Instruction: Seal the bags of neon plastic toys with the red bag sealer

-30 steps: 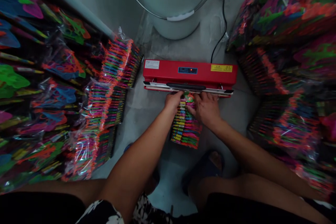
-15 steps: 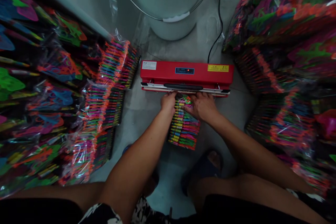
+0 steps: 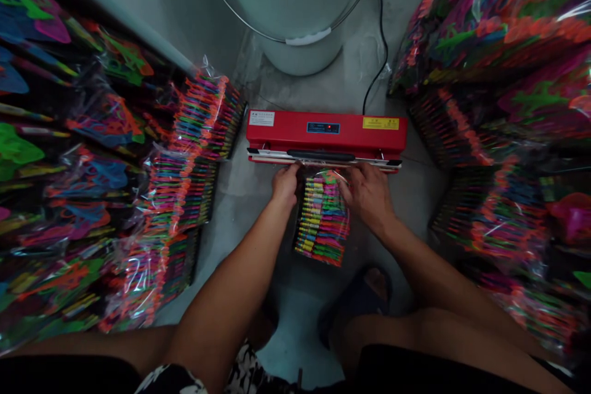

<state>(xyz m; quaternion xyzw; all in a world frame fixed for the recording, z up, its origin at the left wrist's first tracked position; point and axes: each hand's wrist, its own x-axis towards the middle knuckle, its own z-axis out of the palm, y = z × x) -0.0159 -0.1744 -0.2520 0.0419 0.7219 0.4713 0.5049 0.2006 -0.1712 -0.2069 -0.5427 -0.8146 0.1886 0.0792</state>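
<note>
A red heat sealer (image 3: 281,129) sits on the floor with its bar across the front and a small red light lit. In front of it lies a clear plastic bag (image 3: 322,218) packed with a row of brightly coloured sticks that look like pens. My left hand (image 3: 285,186) pinches the left corner of the bag's mouth close to the sealer's front edge. At the right corner, my right hand (image 3: 369,194) has its fingers pressed to the plastic just below the bar. The bag's top edge runs up against the sealing slot; its very end is hidden.
Bundled colourful packs (image 3: 182,166) stand in a long row on the left. More bagged packs (image 3: 512,215) are piled on the right. Behind the sealer is a pale bucket (image 3: 300,18) with a wire handle. A black cord (image 3: 384,43) runs back from the sealer.
My hands have moved apart, left hand leftward and right hand slightly rightward, spreading the bag's mouth. More of the coloured sticks show between them. The sealer stays in place.
</note>
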